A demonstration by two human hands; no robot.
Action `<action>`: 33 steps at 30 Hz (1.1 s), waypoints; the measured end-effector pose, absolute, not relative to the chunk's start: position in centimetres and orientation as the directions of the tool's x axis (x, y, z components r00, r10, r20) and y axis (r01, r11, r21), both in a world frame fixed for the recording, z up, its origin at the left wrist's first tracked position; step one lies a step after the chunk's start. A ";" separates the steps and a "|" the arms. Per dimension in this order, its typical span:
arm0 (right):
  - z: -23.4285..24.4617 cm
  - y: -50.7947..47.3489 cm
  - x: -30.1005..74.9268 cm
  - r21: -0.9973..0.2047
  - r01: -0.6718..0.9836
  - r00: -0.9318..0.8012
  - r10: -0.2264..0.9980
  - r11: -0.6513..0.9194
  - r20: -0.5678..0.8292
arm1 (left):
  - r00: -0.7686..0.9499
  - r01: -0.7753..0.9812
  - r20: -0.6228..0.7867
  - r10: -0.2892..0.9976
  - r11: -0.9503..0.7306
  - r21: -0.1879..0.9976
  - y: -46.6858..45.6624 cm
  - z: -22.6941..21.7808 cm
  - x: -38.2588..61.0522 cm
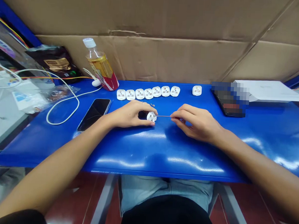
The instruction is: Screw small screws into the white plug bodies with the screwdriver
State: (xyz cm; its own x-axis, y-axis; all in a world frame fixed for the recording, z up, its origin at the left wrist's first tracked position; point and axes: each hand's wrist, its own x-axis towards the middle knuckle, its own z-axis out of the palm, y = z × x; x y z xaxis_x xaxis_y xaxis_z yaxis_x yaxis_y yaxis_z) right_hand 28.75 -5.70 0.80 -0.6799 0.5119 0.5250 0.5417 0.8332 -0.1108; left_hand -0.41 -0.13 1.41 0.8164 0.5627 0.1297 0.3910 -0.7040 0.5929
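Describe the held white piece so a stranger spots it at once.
On the blue table, a row of white pieces lines the far edge. Nearer than the row, the left hand pinches one white piece. Only this one is held, with a thin pin in the right hand meeting it.

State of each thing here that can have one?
Bottle: standing, capped.
Phone: lying flat, screen dark.
White piece: held by left hand.
Thin pin: pinched in right hand, tip at the held piece.
Row of seven pieces: lined up, untouched.
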 end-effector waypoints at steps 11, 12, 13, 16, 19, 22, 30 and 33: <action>0.7 -5.8 28.8 -0.193 0.578 -0.656 0.592 0.793 0.468 | 0.799 0.394 0.109 0.591 -0.652 0.647 0.0 1.3 -0.5; 0.7 -5.9 28.8 -0.209 0.586 -0.643 0.606 0.783 0.468 | 0.799 0.393 0.110 0.591 -0.651 0.650 0.0 1.3 -0.5; 0.8 -6.0 28.8 -0.229 0.590 -0.628 0.619 0.774 0.473 | 0.798 0.391 0.111 0.592 -0.650 0.652 0.0 1.3 -0.5; 1.0 -6.2 28.6 -0.299 0.589 -0.578 0.650 0.751 0.494 | 0.798 0.390 0.116 0.591 -0.654 0.648 0.1 1.1 -0.5; 1.0 -6.4 28.6 -0.360 0.591 -0.549 0.687 0.722 0.475 | 0.794 0.394 0.121 0.596 -0.656 0.643 0.1 1.0 -0.5; 0.8 -6.5 28.5 -0.381 0.618 -0.527 0.722 0.687 0.447 | 0.788 0.397 0.125 0.602 -0.654 0.644 0.1 0.9 -0.5; 0.9 -6.4 28.4 -0.450 0.545 -0.477 0.703 0.708 0.528 | 0.800 0.386 0.123 0.588 -0.660 0.645 0.2 0.8 -0.4; 0.8 -6.3 28.3 -0.469 0.548 -0.456 0.718 0.692 0.526 | 0.804 0.375 0.123 0.581 -0.657 0.654 0.2 0.9 -0.4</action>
State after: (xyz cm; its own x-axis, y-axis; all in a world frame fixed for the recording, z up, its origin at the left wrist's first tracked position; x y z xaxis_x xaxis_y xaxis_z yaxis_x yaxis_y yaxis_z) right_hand 28.32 -6.32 0.77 -0.4559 0.7178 0.5262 0.5482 0.6922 -0.4694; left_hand -0.43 0.17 0.86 0.8043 0.5814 0.1226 0.3749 -0.6567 0.6543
